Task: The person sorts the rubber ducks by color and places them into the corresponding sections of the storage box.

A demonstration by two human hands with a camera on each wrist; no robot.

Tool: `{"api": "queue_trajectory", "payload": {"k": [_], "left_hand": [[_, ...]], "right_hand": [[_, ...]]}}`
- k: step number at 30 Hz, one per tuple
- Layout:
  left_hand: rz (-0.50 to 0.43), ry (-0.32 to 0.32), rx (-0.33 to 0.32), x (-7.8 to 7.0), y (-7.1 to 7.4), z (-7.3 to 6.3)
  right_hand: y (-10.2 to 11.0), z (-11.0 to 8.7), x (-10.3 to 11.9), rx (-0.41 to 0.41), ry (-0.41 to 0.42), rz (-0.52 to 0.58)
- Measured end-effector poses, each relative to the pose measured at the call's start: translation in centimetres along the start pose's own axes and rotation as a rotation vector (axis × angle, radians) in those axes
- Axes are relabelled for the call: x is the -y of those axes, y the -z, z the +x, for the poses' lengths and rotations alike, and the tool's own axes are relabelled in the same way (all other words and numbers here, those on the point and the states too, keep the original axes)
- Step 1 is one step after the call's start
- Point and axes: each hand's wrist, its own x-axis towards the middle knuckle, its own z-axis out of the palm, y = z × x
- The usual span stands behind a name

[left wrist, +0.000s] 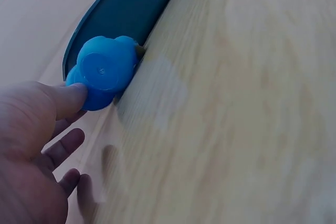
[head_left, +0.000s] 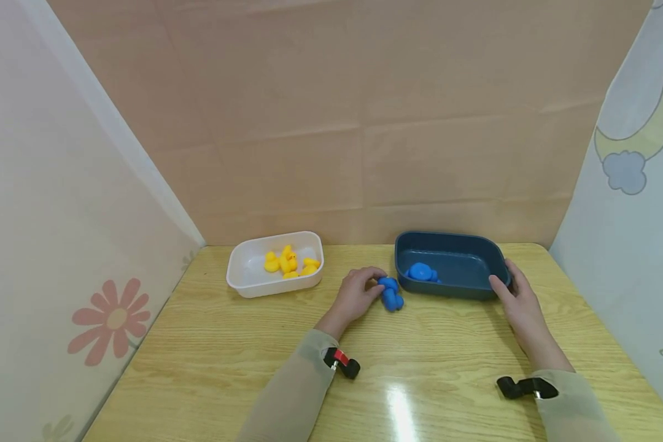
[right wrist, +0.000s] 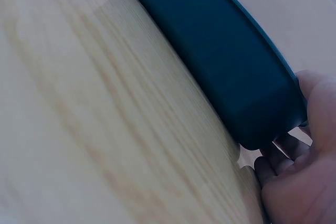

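A small rounded blue rubber toy is at the fingertips of my left hand, just off the front left corner of a dark blue plastic bin. In the left wrist view, the thumb and fingers pinch that blue toy, and its round base faces the camera. My right hand holds the bin's right end, thumb at the rim and fingers along the outer wall. The right wrist view shows this hand against the bin wall. Inside the bin, at its left end, lies another blue toy.
A white plastic bin stands on the left of the wooden table, with several yellow rubber ducks in it. A beige cloth hangs behind the table, and patterned panels flank it.
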Motion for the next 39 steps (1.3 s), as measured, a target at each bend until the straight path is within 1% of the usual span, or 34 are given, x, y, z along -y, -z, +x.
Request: {"api": "queue_trajectory", "payload": {"k": [5,10,12,15,17,20,24,28,35,39], "left_hand": [[-0.047,0.002,-0.045,0.1,0.5,0.1],[-0.083,-0.04,-0.115,-0.1,1.1,0.2],[-0.092,-0.065,-0.14,-0.5,1.4,0.3],[-0.1,-0.101,-0.16,-1.1,1.6,0.6],[-0.105,-0.121,-0.157,-1.7,1.7,0.8],[-0.107,-0.135,-0.132,-2.6,1.6,1.3],[-0.091,-0.12,-0.093,-3.8,1.2,1.8],[-0.063,-0.104,-0.077,-4.7,0.5,2.2],[0.019,-0.11,-0.086,-5.4,-0.4,3.1],[0.076,-0.117,-0.115,-5.6,-0.8,3.8]], "right_hand": [[0.0,0.1,-0.2,0.0,-0.007,0.001],[0.1,0.3,-0.5,0.002,-0.003,-0.007],[0.2,0.3,-0.5,0.004,-0.004,-0.006],[0.2,0.2,-0.5,0.005,-0.006,-0.004],[0.2,0.2,-0.4,0.005,-0.005,-0.008],[0.2,0.1,-0.3,0.008,-0.002,-0.01],[0.2,0.2,-0.3,0.009,-0.005,0.002],[0.2,0.3,-0.3,0.005,-0.004,0.013],[0.1,0.2,-0.1,0.004,0.001,0.018],[0.0,0.2,0.0,-0.002,0.003,0.022]]}}
